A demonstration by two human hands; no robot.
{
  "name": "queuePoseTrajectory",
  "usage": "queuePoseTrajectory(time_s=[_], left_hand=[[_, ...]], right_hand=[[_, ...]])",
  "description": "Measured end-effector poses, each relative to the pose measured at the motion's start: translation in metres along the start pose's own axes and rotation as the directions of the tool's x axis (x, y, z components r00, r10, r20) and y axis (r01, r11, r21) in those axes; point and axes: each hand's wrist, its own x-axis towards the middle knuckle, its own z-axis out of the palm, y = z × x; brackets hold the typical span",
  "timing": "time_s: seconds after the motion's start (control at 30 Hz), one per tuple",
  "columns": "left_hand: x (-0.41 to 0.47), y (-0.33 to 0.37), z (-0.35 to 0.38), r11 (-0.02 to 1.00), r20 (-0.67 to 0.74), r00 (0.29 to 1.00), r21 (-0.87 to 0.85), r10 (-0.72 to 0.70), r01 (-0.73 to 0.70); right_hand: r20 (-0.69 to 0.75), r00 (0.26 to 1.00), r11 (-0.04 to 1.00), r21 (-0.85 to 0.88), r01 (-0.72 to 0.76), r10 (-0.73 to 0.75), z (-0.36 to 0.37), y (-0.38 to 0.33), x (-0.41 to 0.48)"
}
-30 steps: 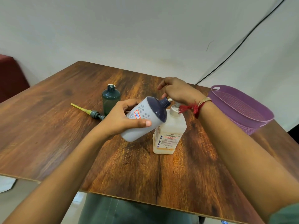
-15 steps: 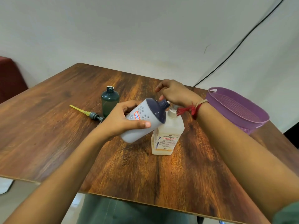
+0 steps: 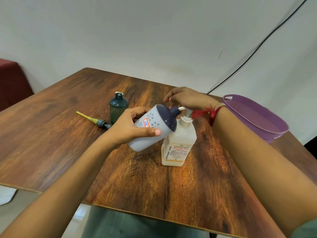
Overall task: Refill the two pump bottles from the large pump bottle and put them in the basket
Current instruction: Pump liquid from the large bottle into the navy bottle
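Change over the last second: almost none; the left hand [image 3: 132, 127] keeps its wrap around the white bottle [image 3: 151, 133], thumb on the near side and fingers behind, bottle tilted with its dark open neck against the spout; the right hand [image 3: 188, 98] stays bent over the pump head of the large pump bottle [image 3: 179, 146], directly below it; a short length of stem shows under the palm. Judgement: filling of the first bottle is mid-course, between strokes; second bottle and basket steps not begun.

Containers: white bottle opaque, level unreadable; large bottle translucent, a thin amber band at its base, level above that unclear; green bottle [image 3: 118, 107] stands uncapped just beyond the left hand, contents not discernible; its pump [image 3: 96, 120] lies flat to the left of that hand; purple basket [image 3: 257, 121] sits to the right of the right wrist, neither small bottle in it.
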Motion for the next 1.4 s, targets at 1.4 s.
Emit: queuePoseTrajectory(time_s=[1.4], left_hand=[[-0.001,-0.007,0.003,0.999,0.006,1.000,0.035,-0.008,0.008]], right_hand=[[-0.141,0.990,0.993,-0.107,-0.045,0.030,0.006,0.003,-0.009]])
